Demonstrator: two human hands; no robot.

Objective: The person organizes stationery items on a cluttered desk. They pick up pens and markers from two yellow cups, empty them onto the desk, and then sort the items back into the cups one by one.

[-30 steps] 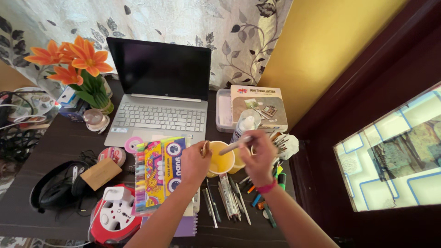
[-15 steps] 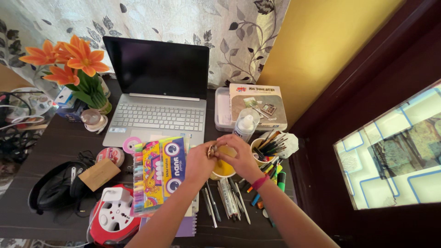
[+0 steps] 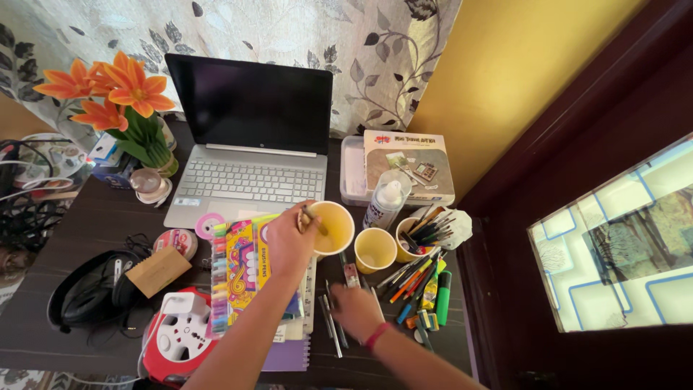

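Note:
My left hand (image 3: 287, 244) grips a yellow paper cup (image 3: 333, 225) by its rim and holds it tilted above the desk, with a small brownish item pinched at the thumb. My right hand (image 3: 354, 308) lies low, palm down, on a row of pens and pencils (image 3: 333, 325) near the desk's front edge. Its fingers are blurred, so its grip is unclear. A second yellow cup (image 3: 374, 250) stands empty just right of the held one. A third cup (image 3: 413, 238), full of brushes and pens, stands further right.
An open laptop (image 3: 253, 144) sits at the back, with orange flowers (image 3: 115, 90) to its left. A marker pack (image 3: 245, 274) is under my left arm. Also here are a white bottle (image 3: 384, 202), a flat box (image 3: 408, 166), headphones (image 3: 86, 292), a red cable reel (image 3: 180, 339) and loose markers (image 3: 422, 285).
The hands have parted. My left hand lifted one yellow cup up and left, which uncovered a second cup. My right hand dropped down onto the pens on the desk.

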